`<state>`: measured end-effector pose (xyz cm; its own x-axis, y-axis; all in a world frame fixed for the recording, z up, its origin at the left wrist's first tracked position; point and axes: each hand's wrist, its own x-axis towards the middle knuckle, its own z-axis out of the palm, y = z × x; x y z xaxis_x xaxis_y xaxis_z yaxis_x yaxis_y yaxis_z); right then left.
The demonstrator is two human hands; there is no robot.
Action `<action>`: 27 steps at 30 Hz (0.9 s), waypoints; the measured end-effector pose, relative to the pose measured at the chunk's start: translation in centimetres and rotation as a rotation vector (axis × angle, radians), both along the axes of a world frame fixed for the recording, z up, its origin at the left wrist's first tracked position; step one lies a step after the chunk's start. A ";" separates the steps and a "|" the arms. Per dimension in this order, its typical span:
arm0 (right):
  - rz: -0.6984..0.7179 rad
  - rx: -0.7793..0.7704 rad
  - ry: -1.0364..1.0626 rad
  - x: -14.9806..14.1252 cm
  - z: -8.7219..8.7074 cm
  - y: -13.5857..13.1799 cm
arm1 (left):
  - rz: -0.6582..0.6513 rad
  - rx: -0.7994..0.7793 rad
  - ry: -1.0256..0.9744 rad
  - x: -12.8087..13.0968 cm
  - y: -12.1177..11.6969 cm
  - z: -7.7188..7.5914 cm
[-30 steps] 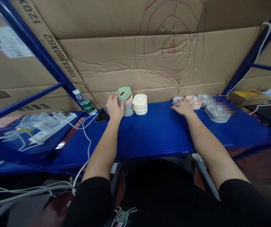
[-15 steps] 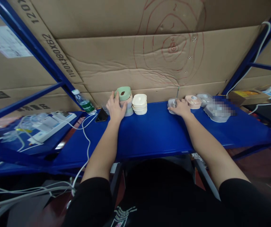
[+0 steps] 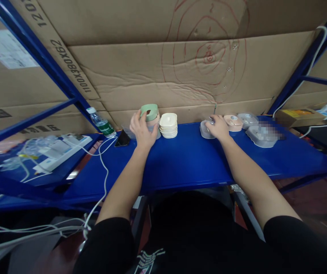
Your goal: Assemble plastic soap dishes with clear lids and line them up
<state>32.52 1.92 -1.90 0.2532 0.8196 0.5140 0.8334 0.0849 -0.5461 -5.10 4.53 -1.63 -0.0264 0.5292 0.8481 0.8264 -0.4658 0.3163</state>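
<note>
My left hand (image 3: pixel 144 130) is at a stack of rounded square containers, with fingers and thumb spread in front of it. A green container (image 3: pixel 149 111) tops this stack, with a pale pink one (image 3: pixel 154 123) under it; my hand covers much of the lower part. Just right of it stands a neat pile of cream-coloured lids or shallow dishes (image 3: pixel 168 121). My right hand (image 3: pixel 219 127) has its thumb and fingers on the right side of a small translucent plastic container (image 3: pixel 205 131), which rests on the blue shelf (image 3: pixel 186 163).
Beyond my right hand sit a pink container (image 3: pixel 233 123) and clear containers (image 3: pixel 262 139). At left are a water bottle (image 3: pixel 102 123), a dark phone (image 3: pixel 122 138) and a white cable (image 3: pixel 106 171). A cardboard wall (image 3: pixel 129 64) closes off the back.
The translucent container has shifted slightly left, and my right hand's fingers have moved on it. My left hand has opened wider and drawn a little away from the green-topped stack.
</note>
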 end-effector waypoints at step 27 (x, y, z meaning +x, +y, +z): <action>0.519 -0.362 0.836 -4.2 3.3 -2.5 | -0.674 0.168 0.433 4.7 -3.4 -0.1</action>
